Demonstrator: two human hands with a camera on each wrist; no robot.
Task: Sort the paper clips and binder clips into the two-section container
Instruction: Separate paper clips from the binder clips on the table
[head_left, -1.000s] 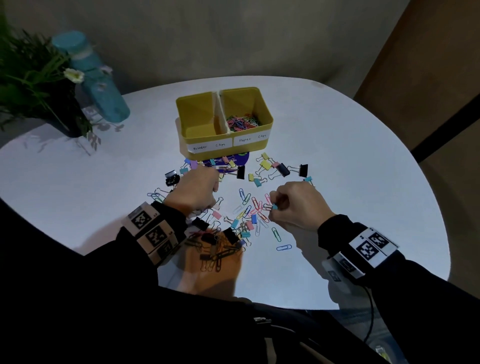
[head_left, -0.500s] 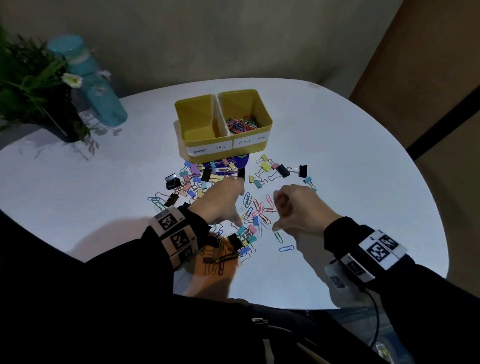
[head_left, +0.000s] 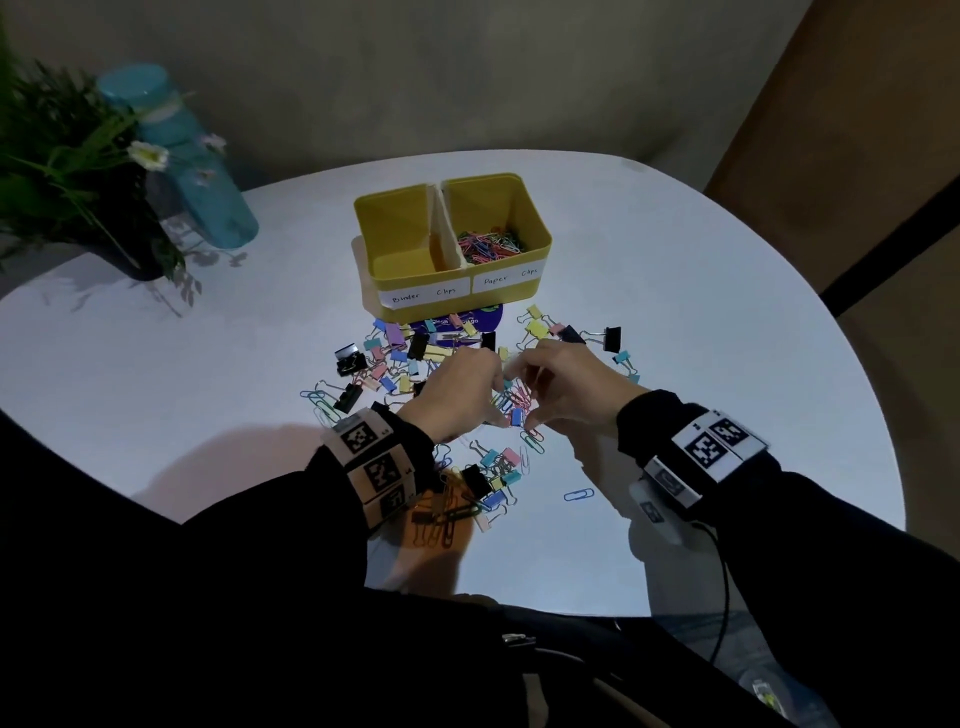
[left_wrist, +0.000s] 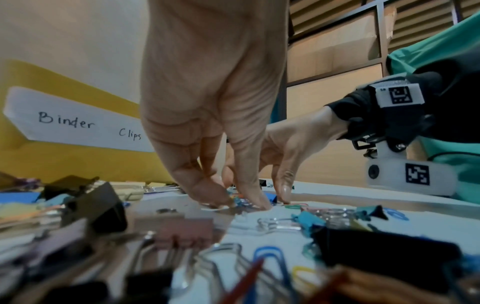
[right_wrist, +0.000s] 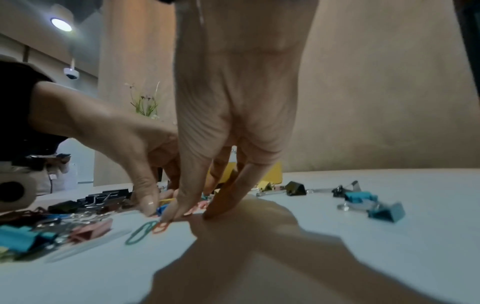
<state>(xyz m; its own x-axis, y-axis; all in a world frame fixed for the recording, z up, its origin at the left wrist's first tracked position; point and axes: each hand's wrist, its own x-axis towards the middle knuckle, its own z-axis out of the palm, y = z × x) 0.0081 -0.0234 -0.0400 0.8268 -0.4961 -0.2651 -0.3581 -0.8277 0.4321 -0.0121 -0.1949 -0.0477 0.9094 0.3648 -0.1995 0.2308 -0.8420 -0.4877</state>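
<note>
The yellow two-section container (head_left: 511, 291) stands at mid-table. Its right section, labelled Paper Clips, holds coloured paper clips (head_left: 491, 244); the left section (head_left: 400, 265), labelled Binder Clips, looks empty. In front lies a mixed pile of binder clips (head_left: 395, 358) and paper clips (head_left: 514, 397). Both hands meet over that paper clip cluster. My left hand (head_left: 500, 405) points down, thumb and fingers pinching coloured paper clips (left_wrist: 236, 200) against the table. My right hand (head_left: 522, 402) has straight fingers pressed on the table, and its thumb tip touches an orange paper clip (right_wrist: 161, 226).
A teal bottle (head_left: 182, 161) and a potted plant (head_left: 67, 171) stand at the far left. A purple disc (head_left: 467, 322) lies under the container's front. More clips lie near my left wrist (head_left: 488, 483). A lone blue paper clip (head_left: 578, 494) lies to the right.
My left hand moved right from the binder clips to the paper clip cluster. My right hand uncurled from a fist and reached in to meet it.
</note>
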